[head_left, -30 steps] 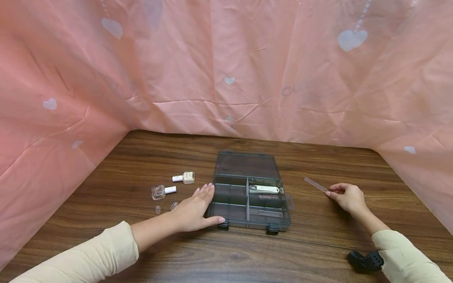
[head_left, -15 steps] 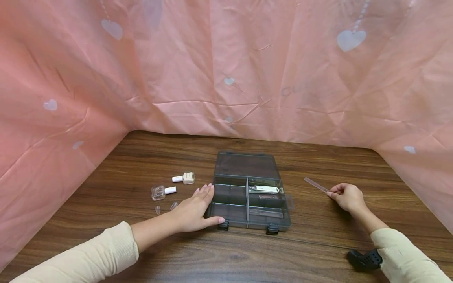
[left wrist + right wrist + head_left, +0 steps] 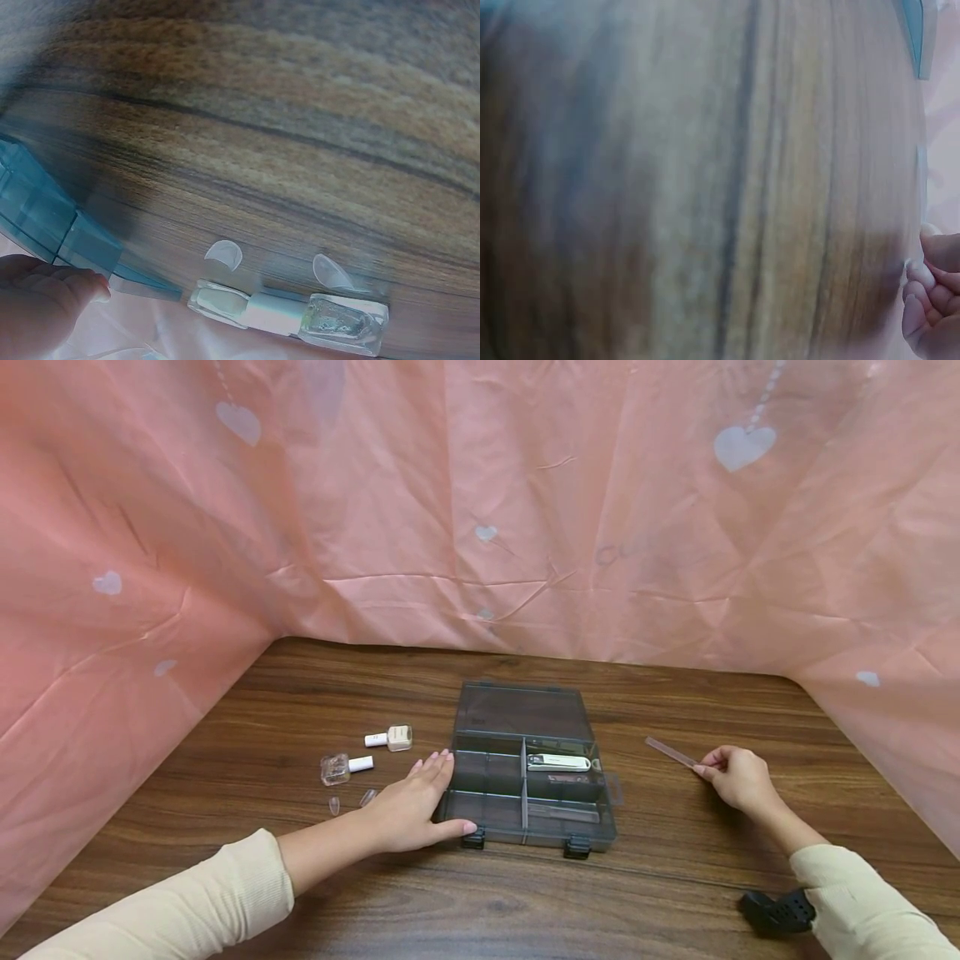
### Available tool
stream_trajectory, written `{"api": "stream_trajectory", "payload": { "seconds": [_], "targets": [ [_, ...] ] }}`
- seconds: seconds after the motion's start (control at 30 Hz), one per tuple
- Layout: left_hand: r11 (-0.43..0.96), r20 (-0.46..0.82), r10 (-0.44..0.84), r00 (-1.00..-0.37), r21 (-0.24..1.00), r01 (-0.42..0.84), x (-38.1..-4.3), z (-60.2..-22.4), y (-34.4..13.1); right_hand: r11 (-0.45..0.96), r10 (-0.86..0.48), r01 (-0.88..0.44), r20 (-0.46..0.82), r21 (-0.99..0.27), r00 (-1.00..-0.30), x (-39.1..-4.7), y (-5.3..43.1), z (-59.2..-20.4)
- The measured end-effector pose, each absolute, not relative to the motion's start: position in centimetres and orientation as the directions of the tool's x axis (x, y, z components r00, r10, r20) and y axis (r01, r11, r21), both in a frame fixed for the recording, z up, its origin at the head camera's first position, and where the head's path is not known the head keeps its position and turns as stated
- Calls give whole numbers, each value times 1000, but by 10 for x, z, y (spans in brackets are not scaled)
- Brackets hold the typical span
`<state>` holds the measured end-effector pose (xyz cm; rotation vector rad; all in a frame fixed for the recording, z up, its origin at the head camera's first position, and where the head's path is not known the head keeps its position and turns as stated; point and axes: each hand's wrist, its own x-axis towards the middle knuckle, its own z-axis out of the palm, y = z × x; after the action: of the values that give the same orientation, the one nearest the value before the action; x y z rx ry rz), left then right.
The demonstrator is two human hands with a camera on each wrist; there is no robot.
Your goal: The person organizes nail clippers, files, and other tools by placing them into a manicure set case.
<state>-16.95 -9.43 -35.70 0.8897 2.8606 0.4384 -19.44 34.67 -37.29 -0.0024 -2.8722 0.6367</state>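
Observation:
My left hand (image 3: 408, 806) rests along the left side of a dark translucent compartment box (image 3: 487, 810), fingers straight, thumb at its front left latch (image 3: 473, 837). The box lies with its lid (image 3: 525, 710) folded back. Inside, on the right, are a nail clipper (image 3: 559, 763) and, in the front compartment, a thin clear strip (image 3: 562, 813). To the right of the box, my right hand (image 3: 741, 779) pinches the near end of a slim translucent strip (image 3: 670, 752) between thumb and fingers. In the right wrist view the curled fingers (image 3: 919, 276) show at the edge.
Left of the box lie a cream nail polish bottle (image 3: 401, 737) and a clear one (image 3: 335, 768), both with white caps. Two clear false nail tips (image 3: 334, 805) lie near my left forearm. A black strap (image 3: 776, 912) is by the right sleeve. Pink curtain (image 3: 525, 527) surrounds the wooden table (image 3: 480, 902).

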Motion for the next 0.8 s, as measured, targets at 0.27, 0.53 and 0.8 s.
{"api": "stream_trajectory", "payload": {
  "seconds": [0.27, 0.53, 0.8],
  "targets": [
    [788, -27, 570, -821, 303, 536, -169, -356, -94, 907, 15, -57, 169, -418, -985, -193, 345, -372],
    [787, -26, 570, -821, 304, 537, -168, -356, -94, 902, -3, -95, 215, -422, -977, -190, 341, -366],
    [790, -28, 567, -823, 301, 534, -168, -356, -94, 892, -19, -134, 259, -432, -966, -186, 330, -359]
  ]
}}
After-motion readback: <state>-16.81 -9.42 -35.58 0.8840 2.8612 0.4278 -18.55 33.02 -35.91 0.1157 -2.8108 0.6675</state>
